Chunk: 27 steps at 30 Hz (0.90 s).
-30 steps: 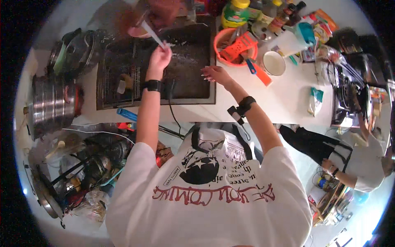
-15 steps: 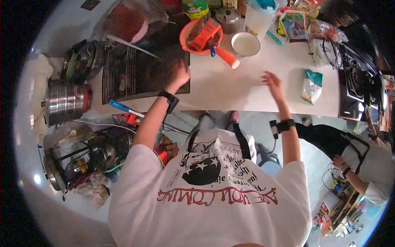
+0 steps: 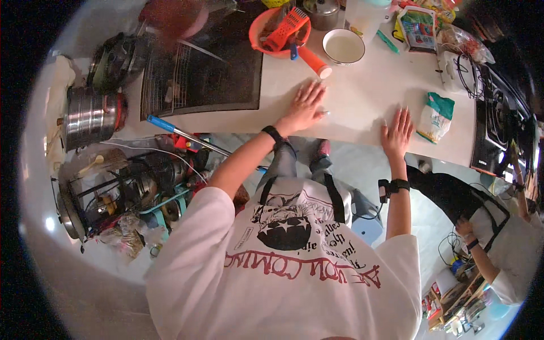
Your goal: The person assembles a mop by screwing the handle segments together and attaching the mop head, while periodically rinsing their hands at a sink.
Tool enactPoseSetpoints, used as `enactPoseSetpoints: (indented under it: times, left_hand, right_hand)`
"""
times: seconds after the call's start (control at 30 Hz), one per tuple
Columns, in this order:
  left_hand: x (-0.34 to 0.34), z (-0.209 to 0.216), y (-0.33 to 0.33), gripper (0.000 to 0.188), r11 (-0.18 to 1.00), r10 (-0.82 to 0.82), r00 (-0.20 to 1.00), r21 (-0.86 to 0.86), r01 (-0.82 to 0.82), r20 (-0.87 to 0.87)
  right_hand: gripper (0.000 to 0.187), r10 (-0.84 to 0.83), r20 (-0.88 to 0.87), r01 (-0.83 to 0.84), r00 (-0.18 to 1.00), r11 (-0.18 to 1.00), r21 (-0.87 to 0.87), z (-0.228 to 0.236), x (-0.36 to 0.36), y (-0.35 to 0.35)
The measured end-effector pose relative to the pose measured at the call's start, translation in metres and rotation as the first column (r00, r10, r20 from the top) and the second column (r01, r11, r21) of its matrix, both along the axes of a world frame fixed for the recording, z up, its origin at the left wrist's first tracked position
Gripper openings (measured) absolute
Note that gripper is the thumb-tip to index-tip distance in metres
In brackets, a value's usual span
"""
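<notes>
My left hand (image 3: 304, 109) lies flat on the white countertop (image 3: 351, 85), fingers spread and nothing in it. Just beyond its fingertips is the orange handle (image 3: 315, 63) reaching out from an orange-red basket (image 3: 254, 41). A red grater (image 3: 287, 28) with a blue-ended handle rests in that basket. My right hand (image 3: 398, 133) is also open and palm down, at the counter's front edge. To its right, a white and green bag (image 3: 436, 117) lies apart from the fingers. A white enamel bowl (image 3: 343, 46) with a dark rim stands farther back, beside the basket.
A dark sink (image 3: 226, 85) with a wire rack is at the left, a steel pot (image 3: 88, 122) beyond it. Packets (image 3: 418, 28) and a white appliance (image 3: 458, 71) line the back right, near a stove (image 3: 493, 124). Another person (image 3: 481, 226) stands at the right.
My left hand has moved right, from the sink's edge onto the counter. My right hand has moved toward the bag and come down flat. The whole view has shifted slightly.
</notes>
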<state>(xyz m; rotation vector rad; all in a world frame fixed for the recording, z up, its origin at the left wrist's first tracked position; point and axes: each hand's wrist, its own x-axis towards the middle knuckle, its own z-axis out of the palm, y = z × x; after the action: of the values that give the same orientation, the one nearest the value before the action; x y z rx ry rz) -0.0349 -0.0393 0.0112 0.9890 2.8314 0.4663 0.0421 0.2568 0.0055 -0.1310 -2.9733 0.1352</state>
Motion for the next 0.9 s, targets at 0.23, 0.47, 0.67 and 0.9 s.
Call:
enactPoseSetpoints:
  times: [0.23, 0.47, 0.67, 0.9]
  left_hand:
    - [-0.067, -0.013, -0.164, 0.060, 0.885, 0.422, 0.883, -0.118, -0.450, -0.205]
    - [-0.054, -0.017, -0.258, 0.062, 0.734, 0.658, 0.721, -0.029, -0.679, -0.219]
    - [-0.044, 0.006, -0.218, 0.058, 0.853, 0.522, 0.845, 0.099, -0.513, -0.120]
    - [0.000, 0.009, -0.169, 0.065, 0.872, 0.486, 0.869, 0.117, -0.475, -0.090]
  right_hand:
    - [0.064, -0.111, 0.025, 0.110, 0.994, 0.993, 0.034, -0.017, -0.008, -0.015]
    - [0.056, 0.392, 0.041, -0.372, 0.919, 0.898, -0.234, 0.012, -0.058, -0.149]
    - [0.049, 0.796, -0.087, -0.800, 0.598, 0.588, -0.119, -0.010, -0.130, -0.336]
    - [0.049, 0.683, -0.220, -0.653, 0.696, 0.476, -0.589, 0.025, -0.155, -0.308]
